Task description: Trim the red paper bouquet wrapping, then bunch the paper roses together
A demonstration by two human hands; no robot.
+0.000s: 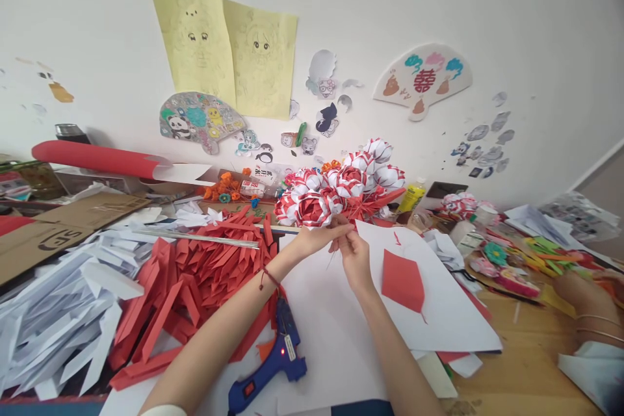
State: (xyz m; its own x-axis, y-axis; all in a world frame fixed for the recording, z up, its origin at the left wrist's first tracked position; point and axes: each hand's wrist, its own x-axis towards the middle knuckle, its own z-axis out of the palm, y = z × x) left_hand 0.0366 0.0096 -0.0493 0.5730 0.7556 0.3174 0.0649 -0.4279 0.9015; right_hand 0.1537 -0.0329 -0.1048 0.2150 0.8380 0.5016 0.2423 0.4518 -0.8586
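Red-and-white folded paper flowers point(351, 179) form a bunch in front of me, with red pointed paper pieces point(363, 208) at its lower right. My left hand point(322, 238) is closed just under the nearest flower point(314, 208), its fingers reaching right toward my other hand. My right hand point(354, 253) meets it there, fingers pinched together at the base of the bunch. Thin wire ends point(332, 261) show below the fingers; the exact grip is partly hidden. A blue glue gun point(273, 361) with a lit red light lies beneath my left forearm.
Folded red paper strips point(195, 286) and white strips point(63, 299) are heaped left, with thin wires point(199, 238) on top. White sheets point(453, 318) and a red paper piece point(402, 279) lie right. Another person's hand point(587, 299) is at far right near colourful craft pieces point(517, 266).
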